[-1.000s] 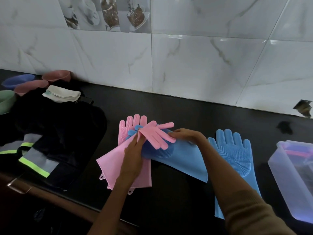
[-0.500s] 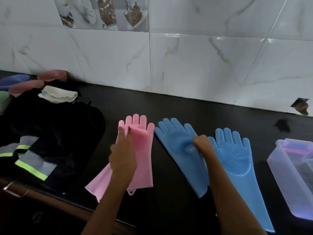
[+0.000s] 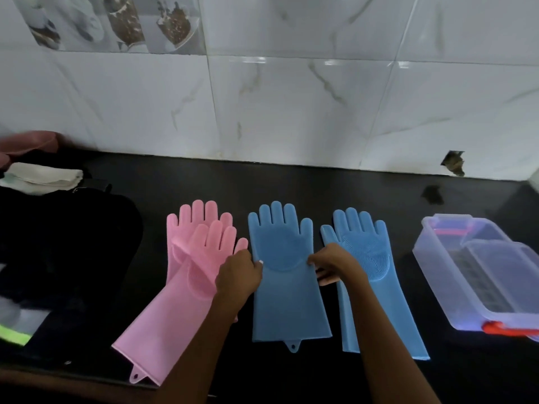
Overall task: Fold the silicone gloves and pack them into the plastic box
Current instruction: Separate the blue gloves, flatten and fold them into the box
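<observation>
Four silicone gloves lie flat on a black counter: two overlapping pink silicone gloves left of centre, two blue ones beside them. The left hand and right hand pinch opposite edges of the middle blue silicone glove, fingers curled. A clear plastic box with red latches sits at the right edge, uncovered.

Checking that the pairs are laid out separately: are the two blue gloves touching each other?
Apart. The head view shows a strip of dark counter between the middle blue glove and the right blue glove, running from fingers to cuffs.
</observation>
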